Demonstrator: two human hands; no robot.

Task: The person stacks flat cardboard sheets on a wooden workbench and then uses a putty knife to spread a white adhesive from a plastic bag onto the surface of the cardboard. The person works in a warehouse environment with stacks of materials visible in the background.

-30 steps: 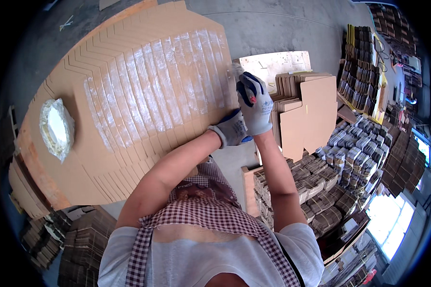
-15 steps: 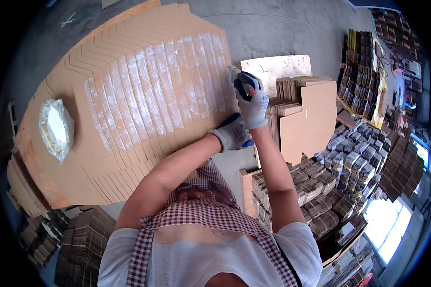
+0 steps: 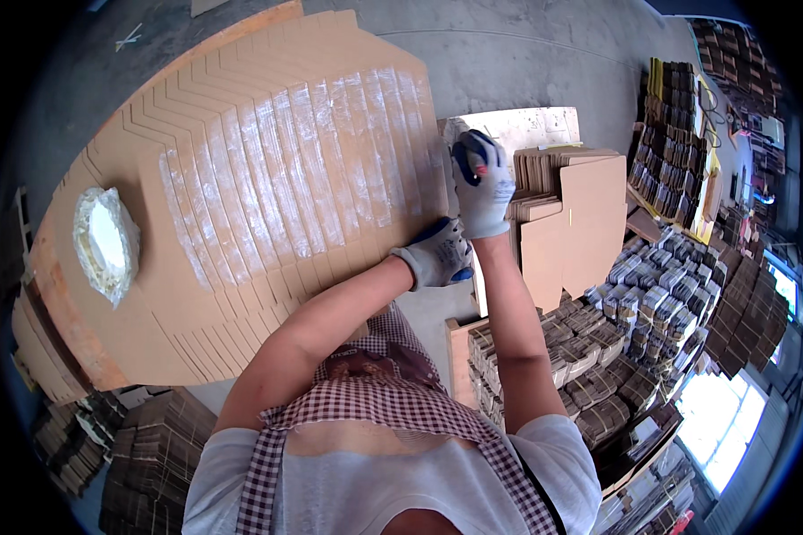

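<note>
Flat cardboard sheets (image 3: 152, 312) lie fanned out in overlapping rows, with shiny whitish strips (image 3: 285, 169) across their middles. At their right edge my left hand (image 3: 437, 254), in a grey and blue glove, is curled, its fingertips turned away from view. Just beyond it my right hand (image 3: 485, 183), gloved alike, is closed with the fingers bent in. A pale thing shows beside its fingers, too covered to name. A ring-shaped roll in crinkled clear plastic (image 3: 107, 248) rests on the sheets at the left.
To the right, stacked brown cardboard pieces (image 3: 589, 223) stand by a whitish board (image 3: 544, 125). Tied cardboard bundles (image 3: 589, 357) and pale bundles (image 3: 660, 285) fill the lower right. More dark stacks (image 3: 156, 464) sit at lower left. Grey concrete floor (image 3: 509, 62) runs behind.
My right hand has moved a little to the right, off the sheets' edge. My left hand has shifted slightly right and stays curled by the near right corner.
</note>
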